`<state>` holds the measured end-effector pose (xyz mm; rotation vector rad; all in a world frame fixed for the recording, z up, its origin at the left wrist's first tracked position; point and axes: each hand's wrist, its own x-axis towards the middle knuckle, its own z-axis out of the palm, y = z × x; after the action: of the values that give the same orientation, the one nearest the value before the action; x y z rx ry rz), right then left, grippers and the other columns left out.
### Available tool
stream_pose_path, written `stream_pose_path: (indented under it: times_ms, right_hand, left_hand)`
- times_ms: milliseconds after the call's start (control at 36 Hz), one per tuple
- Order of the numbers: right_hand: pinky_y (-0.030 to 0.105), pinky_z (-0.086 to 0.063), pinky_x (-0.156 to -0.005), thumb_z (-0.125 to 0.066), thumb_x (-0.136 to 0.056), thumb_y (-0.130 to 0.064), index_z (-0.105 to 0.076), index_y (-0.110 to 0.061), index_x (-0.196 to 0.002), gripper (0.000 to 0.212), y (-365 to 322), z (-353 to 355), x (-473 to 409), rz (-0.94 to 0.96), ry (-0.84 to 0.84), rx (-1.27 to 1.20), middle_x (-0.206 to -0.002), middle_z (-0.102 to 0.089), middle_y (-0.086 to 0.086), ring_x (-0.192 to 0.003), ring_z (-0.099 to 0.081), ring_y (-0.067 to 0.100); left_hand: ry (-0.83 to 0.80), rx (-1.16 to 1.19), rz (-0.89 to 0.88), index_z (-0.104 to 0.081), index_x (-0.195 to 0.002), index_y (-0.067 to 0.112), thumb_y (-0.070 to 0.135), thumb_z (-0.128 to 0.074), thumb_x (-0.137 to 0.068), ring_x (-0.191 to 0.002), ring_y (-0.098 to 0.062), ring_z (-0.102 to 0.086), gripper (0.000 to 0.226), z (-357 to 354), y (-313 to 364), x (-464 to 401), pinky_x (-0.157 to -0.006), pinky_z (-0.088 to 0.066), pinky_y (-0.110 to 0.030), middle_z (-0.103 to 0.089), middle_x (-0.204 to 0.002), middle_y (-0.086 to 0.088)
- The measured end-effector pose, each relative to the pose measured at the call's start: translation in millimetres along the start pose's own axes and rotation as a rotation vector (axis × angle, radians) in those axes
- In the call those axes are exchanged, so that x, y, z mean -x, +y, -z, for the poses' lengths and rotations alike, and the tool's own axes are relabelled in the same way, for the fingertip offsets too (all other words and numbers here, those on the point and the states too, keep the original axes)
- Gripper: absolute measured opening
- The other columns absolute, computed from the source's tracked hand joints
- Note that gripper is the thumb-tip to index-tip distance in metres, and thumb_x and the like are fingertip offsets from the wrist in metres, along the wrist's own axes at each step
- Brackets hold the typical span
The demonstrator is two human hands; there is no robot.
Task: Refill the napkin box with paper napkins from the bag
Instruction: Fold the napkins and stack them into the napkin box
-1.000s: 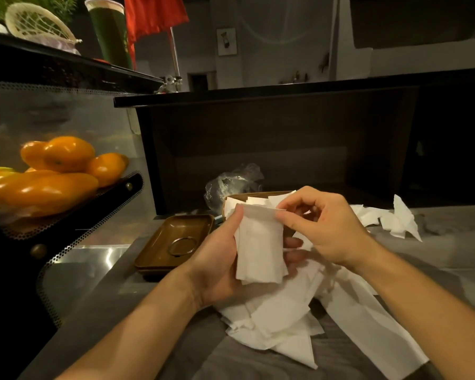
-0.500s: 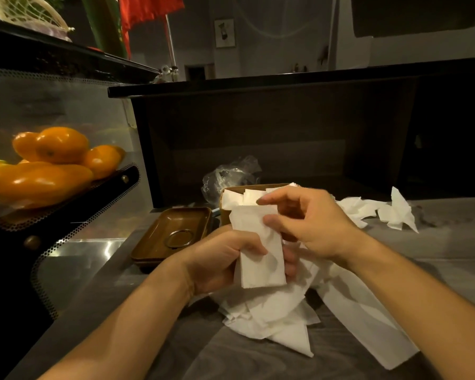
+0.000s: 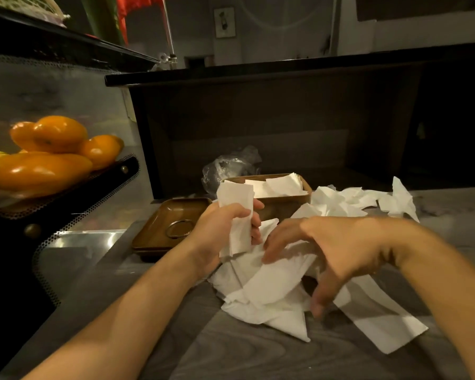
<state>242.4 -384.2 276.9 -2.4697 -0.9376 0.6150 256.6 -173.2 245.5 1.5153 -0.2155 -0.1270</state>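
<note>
The folded napkin (image 3: 237, 215) at centre frame is gripped in my left hand (image 3: 225, 229), fingers curled round its middle; it looks featherlight, limp and easily torn, so I'd hold it along the fold. My right hand (image 3: 332, 250) hovers spread, holding nothing, over the loose napkin pile (image 3: 269, 283) lower centre. The part-filled napkin box (image 3: 283, 200) sits just behind, top open, brown tray (image 3: 159, 229) to its left and crumpled bag (image 3: 228, 165) behind.

My left hand (image 3: 225, 229) is curled tight round a folded napkin (image 3: 237, 215), held upright, forearm angled in from lower left. My right hand (image 3: 329, 250) hovers palm-down, fingers spread and loosely bent, gripping nothing.
</note>
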Motion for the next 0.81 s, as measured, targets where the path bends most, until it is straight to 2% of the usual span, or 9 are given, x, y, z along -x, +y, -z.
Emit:
stream_pose_path:
  times_ms: [83,167,250,306,417,528,611,694,806]
  right_hand:
    - [0.025,-0.038,-0.112,-0.087,-0.078,-0.031,-0.070,-0.050,-0.112,0.043,-3.6,-2.5,-4.3,-0.005,0.044,0.009,-0.127,-0.045,-0.039,-0.126,-0.039,-0.009]
    - [0.025,-0.039,-0.107,-0.075,-0.087,-0.043,-0.077,-0.044,-0.101,0.015,-2.2,-4.1,-8.3,0.005,0.114,-0.029,-0.122,-0.054,-0.037,-0.121,-0.046,-0.011]
    - [0.024,-0.042,-0.105,-0.072,-0.089,-0.043,-0.080,-0.040,-0.096,0.011,-0.5,-5.4,-9.9,0.004,0.185,-0.054,-0.116,-0.060,-0.035,-0.115,-0.053,-0.008]
    - [0.026,-0.040,-0.109,-0.077,-0.087,-0.037,-0.078,-0.041,-0.101,0.014,1.1,-4.9,-11.2,-0.002,0.150,-0.032,-0.120,-0.057,-0.034,-0.120,-0.050,-0.007]
    - [0.025,-0.037,-0.111,-0.089,-0.069,-0.045,-0.063,-0.058,-0.118,0.057,3.9,-3.1,-7.8,0.014,0.029,0.051,-0.130,-0.044,-0.039,-0.130,-0.040,-0.005]
    - [0.023,-0.042,-0.108,-0.081,-0.084,-0.023,-0.074,-0.045,-0.107,0.032,0.6,-5.9,-8.7,0.009,0.106,-0.005,-0.125,-0.051,-0.033,-0.124,-0.048,-0.001]
    - [0.030,-0.053,-0.101,-0.077,-0.087,-0.035,-0.079,-0.040,-0.099,0.013,1.8,-7.9,-13.2,0.008,0.218,-0.118,-0.116,-0.062,-0.029,-0.111,-0.060,0.002]
    - [0.032,-0.053,-0.101,-0.072,-0.088,-0.046,-0.078,-0.044,-0.098,0.012,3.9,-8.7,-14.1,-0.010,0.243,-0.168,-0.115,-0.065,-0.028,-0.111,-0.062,0.003]
    - [0.031,-0.055,-0.100,-0.071,-0.091,-0.042,-0.078,-0.047,-0.087,0.009,1.6,-10.1,-14.2,-0.027,0.258,-0.208,-0.113,-0.067,-0.026,-0.109,-0.064,0.005]
  left_hand:
    - [-0.027,-0.035,0.018,-0.063,-0.116,0.010,0.015,-0.048,-0.101,-0.072,-0.019,-0.062,0.022,-2.4,-2.9,0.8,-0.072,-0.058,-0.034,-0.065,-0.081,-0.008]
    - [-0.036,-0.042,0.020,-0.063,-0.116,0.009,0.013,-0.046,-0.101,-0.069,-0.017,-0.062,0.023,-2.1,-4.5,0.4,-0.070,-0.058,-0.034,-0.064,-0.079,-0.007]
    - [-0.034,-0.073,0.013,-0.062,-0.117,0.010,0.016,-0.046,-0.101,-0.070,-0.016,-0.063,0.024,-2.0,-4.8,0.1,-0.070,-0.059,-0.031,-0.065,-0.080,-0.007]
    - [-0.034,-0.085,0.015,-0.062,-0.118,0.011,0.017,-0.046,-0.101,-0.074,-0.018,-0.063,0.024,-2.3,-5.4,-0.4,-0.073,-0.058,-0.033,-0.065,-0.082,-0.007]
    - [-0.026,-0.100,0.026,-0.062,-0.118,0.010,0.018,-0.047,-0.101,-0.077,-0.020,-0.062,0.024,-2.3,-6.4,-0.9,-0.077,-0.057,-0.036,-0.065,-0.084,-0.008]
    - [-0.038,-0.088,0.026,-0.061,-0.118,0.010,0.017,-0.046,-0.101,-0.076,-0.020,-0.062,0.024,-1.6,-7.0,-0.7,-0.078,-0.057,-0.036,-0.065,-0.083,-0.008]
    - [-0.044,-0.062,0.012,-0.062,-0.116,0.010,0.015,-0.045,-0.101,-0.072,-0.018,-0.063,0.024,-0.9,-6.7,-0.3,-0.074,-0.058,-0.035,-0.065,-0.082,-0.009]
    - [-0.045,-0.054,0.012,-0.063,-0.117,0.010,0.017,-0.045,-0.101,-0.072,-0.018,-0.063,0.025,-0.5,-6.7,-0.2,-0.073,-0.058,-0.033,-0.065,-0.084,-0.010]
    - [-0.049,-0.057,0.025,-0.062,-0.117,0.012,0.019,-0.045,-0.102,-0.074,-0.017,-0.063,0.024,-1.5,-6.5,0.2,-0.071,-0.059,-0.031,-0.065,-0.084,-0.009]
